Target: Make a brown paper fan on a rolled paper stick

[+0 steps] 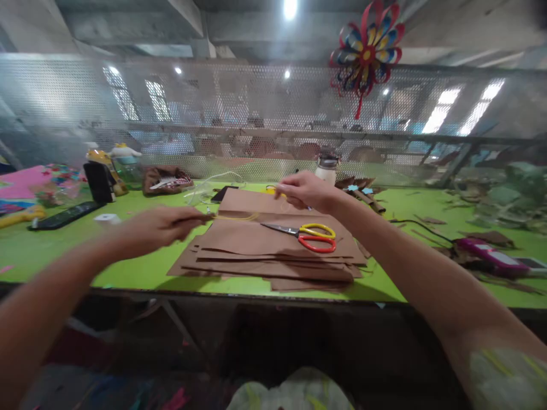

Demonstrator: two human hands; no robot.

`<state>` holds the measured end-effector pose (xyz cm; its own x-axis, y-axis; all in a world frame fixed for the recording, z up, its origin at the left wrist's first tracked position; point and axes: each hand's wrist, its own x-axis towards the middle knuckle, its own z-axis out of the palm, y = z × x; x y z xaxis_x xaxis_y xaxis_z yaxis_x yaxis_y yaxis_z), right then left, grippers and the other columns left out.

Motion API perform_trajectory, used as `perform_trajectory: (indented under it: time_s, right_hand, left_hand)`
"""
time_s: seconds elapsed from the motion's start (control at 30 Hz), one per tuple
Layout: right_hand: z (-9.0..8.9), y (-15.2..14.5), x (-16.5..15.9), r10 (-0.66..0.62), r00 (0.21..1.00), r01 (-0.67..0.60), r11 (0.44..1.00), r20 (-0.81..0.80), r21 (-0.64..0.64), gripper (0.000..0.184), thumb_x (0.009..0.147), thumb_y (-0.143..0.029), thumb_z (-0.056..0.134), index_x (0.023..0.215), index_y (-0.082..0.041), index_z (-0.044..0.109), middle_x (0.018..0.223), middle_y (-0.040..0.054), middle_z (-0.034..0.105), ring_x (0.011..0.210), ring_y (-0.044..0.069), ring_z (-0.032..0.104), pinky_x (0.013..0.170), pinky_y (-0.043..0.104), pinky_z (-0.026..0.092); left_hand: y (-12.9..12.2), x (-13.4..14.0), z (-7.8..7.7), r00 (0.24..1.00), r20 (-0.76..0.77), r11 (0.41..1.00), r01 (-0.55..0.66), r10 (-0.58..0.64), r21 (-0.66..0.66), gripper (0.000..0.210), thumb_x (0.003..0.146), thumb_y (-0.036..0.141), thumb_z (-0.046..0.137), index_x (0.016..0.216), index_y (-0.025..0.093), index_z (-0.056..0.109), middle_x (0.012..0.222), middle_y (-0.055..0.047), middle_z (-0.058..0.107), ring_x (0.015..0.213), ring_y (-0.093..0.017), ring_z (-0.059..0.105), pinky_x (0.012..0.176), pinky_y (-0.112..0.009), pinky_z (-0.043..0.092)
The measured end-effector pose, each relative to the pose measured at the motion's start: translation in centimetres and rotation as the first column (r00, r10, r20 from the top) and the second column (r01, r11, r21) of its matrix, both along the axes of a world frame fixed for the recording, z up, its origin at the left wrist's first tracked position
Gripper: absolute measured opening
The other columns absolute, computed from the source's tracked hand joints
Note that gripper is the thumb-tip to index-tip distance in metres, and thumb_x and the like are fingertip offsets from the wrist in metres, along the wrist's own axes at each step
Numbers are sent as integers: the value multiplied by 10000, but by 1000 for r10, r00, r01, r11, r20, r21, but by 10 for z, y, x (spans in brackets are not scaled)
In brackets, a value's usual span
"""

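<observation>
My left hand (164,228) is closed at the left of a stack of brown sheets (256,236), pinching the end of a thin yellow strand (237,217). The strand trails to the right over the stack, and its exact kind is unclear. Above the stack's far part is my right hand (307,192), fingers curled together; anything held in them is hidden. Scissors (318,237) with one yellow and one red handle lie on the sheets, blades pointing left. A small yellow thing (270,189) shows just beyond my right fingertips.
On the green table (141,262) stand a phone (99,182) at left and a bottle (327,168) at the back. A brown pouch (166,180) lies back left. At right are a magenta device (491,256) with a cable and brown scraps. A mesh panel (265,108) rises behind.
</observation>
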<state>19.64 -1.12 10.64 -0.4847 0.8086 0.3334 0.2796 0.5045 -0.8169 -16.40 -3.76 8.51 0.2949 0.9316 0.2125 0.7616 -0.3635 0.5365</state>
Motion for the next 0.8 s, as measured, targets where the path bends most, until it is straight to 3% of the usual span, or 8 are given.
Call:
perform_trajectory:
  time_s: [0.07, 0.17, 0.3, 0.43, 0.53, 0.63, 0.73, 0.8]
  right_hand:
    - [-12, 5, 44, -113, 992, 116, 992, 64, -58, 241, 848, -314, 506, 722, -127, 589, 405, -93, 333, 346, 36, 273, 362, 184, 194]
    - [-29, 4, 110, -283, 948, 301, 946, 144, -123, 263, 792, -385, 552, 737, -132, 595, 422, -90, 326, 362, 44, 270, 377, 196, 199]
    - [-48, -2, 175, -484, 854, 507, 857, 193, -93, 335, 733, -466, 566, 727, -131, 584, 445, -88, 314, 386, 51, 257, 396, 211, 236]
    - [-63, 4, 207, -633, 740, 653, 757, 226, -15, 331, 723, -459, 550, 694, -131, 582, 436, -71, 351, 390, 70, 313, 415, 231, 300]
    - [-71, 15, 210, -736, 614, 745, 660, 285, 98, 256, 739, -375, 542, 633, -145, 575, 443, -27, 437, 435, 110, 423, 477, 260, 367]
    - [-75, 23, 188, -787, 507, 752, 603, 351, 266, 159, 743, -242, 543, 627, -150, 600, 607, 66, 591, 645, 180, 549, 620, 300, 412]
    - [-81, 19, 145, -760, 500, 649, 647, 416, 401, 170, 787, -194, 491, 756, -137, 648, 875, 126, 647, 880, 216, 555, 756, 318, 399]
    - [-87, 11, 111, -668, 547, 521, 743, 504, 420, 190, 802, -223, 491, 756, -149, 660, 856, 102, 661, 843, 195, 564, 744, 286, 400]
  left_hand:
    - [33, 66, -3, 968, -35, 968, 246, -247, -42, 314, 737, 288, 595, 1034, 222, 671, 693, 27, 634, 565, -70, 466, 555, -121, 330]
    - [67, 124, -17, 930, 96, 933, 359, -355, -24, 283, 743, 316, 575, 971, 204, 699, 533, 22, 558, 458, -87, 418, 479, -151, 309]
    - [87, 153, -46, 889, 133, 893, 447, -439, -44, 340, 756, 364, 546, 1014, 191, 684, 513, 24, 555, 427, -93, 400, 442, -170, 286]
    - [92, 165, -67, 876, 183, 885, 463, -447, -55, 276, 741, 380, 565, 890, 194, 706, 578, 3, 612, 451, -100, 443, 447, -176, 313]
    - [95, 166, -76, 880, 234, 890, 445, -414, -102, 254, 754, 404, 550, 714, 182, 667, 480, 15, 548, 394, -96, 423, 409, -177, 291]
    - [98, 164, -81, 888, 208, 894, 436, -409, -103, 278, 785, 419, 513, 713, 182, 640, 469, 21, 532, 382, -93, 426, 409, -177, 292]
    - [96, 162, -78, 913, 80, 915, 403, -399, -27, 330, 816, 438, 461, 871, 187, 669, 539, 2, 578, 454, -112, 477, 465, -190, 337]
    - [94, 162, -74, 919, -31, 919, 393, -393, 3, 400, 835, 461, 412, 1011, 193, 651, 686, -33, 643, 576, -145, 542, 542, -212, 385]
